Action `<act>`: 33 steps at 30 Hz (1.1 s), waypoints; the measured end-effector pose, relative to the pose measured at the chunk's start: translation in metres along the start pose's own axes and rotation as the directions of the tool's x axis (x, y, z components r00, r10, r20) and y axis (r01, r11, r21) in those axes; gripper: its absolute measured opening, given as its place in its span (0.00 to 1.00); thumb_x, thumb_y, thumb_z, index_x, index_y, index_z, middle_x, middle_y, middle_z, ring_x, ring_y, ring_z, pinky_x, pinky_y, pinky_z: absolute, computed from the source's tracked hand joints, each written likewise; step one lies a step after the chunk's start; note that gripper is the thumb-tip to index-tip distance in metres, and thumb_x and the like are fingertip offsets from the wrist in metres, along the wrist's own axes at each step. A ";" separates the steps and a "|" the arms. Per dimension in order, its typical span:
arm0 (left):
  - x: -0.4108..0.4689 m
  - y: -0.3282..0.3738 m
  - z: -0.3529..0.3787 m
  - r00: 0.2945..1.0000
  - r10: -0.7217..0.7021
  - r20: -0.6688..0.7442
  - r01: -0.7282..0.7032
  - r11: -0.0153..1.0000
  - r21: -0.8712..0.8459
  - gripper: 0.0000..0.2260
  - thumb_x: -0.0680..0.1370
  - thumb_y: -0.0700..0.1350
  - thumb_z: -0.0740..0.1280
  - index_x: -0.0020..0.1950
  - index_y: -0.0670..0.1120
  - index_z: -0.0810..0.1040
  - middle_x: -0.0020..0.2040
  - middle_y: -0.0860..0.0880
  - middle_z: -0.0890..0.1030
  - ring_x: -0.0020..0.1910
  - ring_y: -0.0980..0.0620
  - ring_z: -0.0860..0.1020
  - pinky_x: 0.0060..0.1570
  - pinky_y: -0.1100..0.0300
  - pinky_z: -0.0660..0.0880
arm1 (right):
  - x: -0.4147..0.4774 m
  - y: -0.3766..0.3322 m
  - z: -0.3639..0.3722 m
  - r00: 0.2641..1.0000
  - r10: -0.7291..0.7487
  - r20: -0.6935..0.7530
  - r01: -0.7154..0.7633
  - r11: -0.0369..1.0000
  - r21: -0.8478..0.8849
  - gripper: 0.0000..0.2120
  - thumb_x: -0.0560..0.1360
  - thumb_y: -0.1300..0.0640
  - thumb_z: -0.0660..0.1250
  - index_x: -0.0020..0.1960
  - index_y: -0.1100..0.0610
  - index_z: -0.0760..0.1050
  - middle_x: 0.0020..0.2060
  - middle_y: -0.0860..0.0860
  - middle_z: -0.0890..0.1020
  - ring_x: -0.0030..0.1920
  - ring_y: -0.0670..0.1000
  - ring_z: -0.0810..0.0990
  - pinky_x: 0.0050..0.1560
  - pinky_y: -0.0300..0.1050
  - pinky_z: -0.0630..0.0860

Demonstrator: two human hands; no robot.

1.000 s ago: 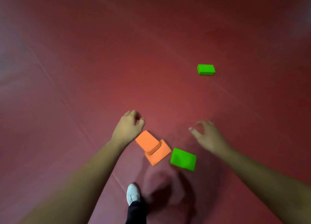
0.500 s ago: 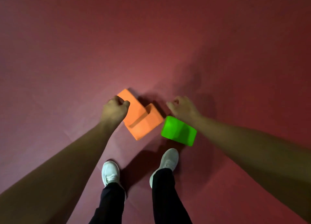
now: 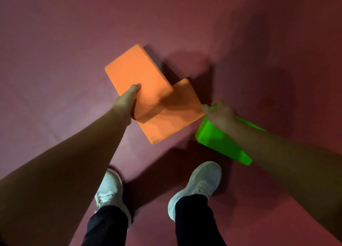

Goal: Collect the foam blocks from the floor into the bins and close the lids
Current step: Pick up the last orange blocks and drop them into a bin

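Head view: the left hand (image 3: pixel 127 101) is clamped on the upper orange block (image 3: pixel 137 75), which overlaps the lower orange block (image 3: pixel 172 120) on the red floor (image 3: pixel 55 42). Just right of the lower block, the right hand (image 3: pixel 219 114) grips the tilted green block (image 3: pixel 218 140).

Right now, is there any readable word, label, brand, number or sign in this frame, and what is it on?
None readable: the two orange blocks, the green block, the white shoes and the red floor show no print, and the shoes are too blurred to tell any logo.
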State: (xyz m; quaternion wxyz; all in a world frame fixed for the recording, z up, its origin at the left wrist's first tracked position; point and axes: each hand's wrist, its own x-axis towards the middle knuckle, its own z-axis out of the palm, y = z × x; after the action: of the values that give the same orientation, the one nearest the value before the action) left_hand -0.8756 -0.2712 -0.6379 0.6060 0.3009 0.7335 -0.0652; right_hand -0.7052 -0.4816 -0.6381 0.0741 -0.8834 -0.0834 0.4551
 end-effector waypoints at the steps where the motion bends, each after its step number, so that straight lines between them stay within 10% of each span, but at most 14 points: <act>1: 0.006 0.000 -0.003 1.000 0.011 0.027 -0.010 0.999 -0.041 0.34 0.62 0.62 0.79 0.62 0.48 0.77 0.51 0.50 0.84 0.45 0.51 0.83 0.45 0.56 0.79 | 0.001 0.002 0.005 1.000 -0.011 -0.003 0.011 1.000 0.001 0.29 0.78 0.45 0.66 0.68 0.67 0.70 0.65 0.65 0.75 0.67 0.62 0.72 0.63 0.48 0.66; 9: -0.051 -0.010 -0.049 0.850 0.494 -0.184 -0.470 0.868 0.163 0.27 0.70 0.45 0.77 0.60 0.46 0.64 0.55 0.51 0.76 0.50 0.59 0.78 0.44 0.69 0.75 | 0.021 -0.043 0.029 0.996 -0.085 0.021 0.086 0.996 -0.029 0.51 0.66 0.35 0.75 0.74 0.66 0.61 0.71 0.64 0.69 0.72 0.62 0.67 0.70 0.52 0.65; 19: -0.088 -0.017 -0.104 0.770 0.612 -0.179 -0.531 0.771 0.351 0.37 0.59 0.59 0.80 0.61 0.52 0.66 0.60 0.48 0.73 0.59 0.48 0.76 0.57 0.45 0.77 | -0.016 -0.065 0.054 0.987 -0.143 -0.077 0.146 0.989 0.030 0.43 0.61 0.43 0.82 0.63 0.62 0.62 0.61 0.62 0.77 0.61 0.63 0.77 0.55 0.52 0.72; 33: -0.490 0.235 -0.085 0.557 0.830 0.030 -0.748 0.486 0.452 0.34 0.65 0.48 0.80 0.64 0.43 0.67 0.61 0.45 0.68 0.54 0.47 0.71 0.50 0.59 0.64 | -0.335 -0.161 -0.388 0.715 -0.194 -0.672 0.393 0.906 0.156 0.41 0.60 0.48 0.81 0.64 0.65 0.68 0.59 0.63 0.76 0.62 0.64 0.74 0.64 0.54 0.70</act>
State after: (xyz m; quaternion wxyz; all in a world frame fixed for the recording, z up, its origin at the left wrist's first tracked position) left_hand -0.7839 -0.2196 -0.0984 0.4145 0.7303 0.5343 0.0966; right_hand -0.5927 -0.4181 -0.1161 0.2975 -0.9393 -0.1268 0.1145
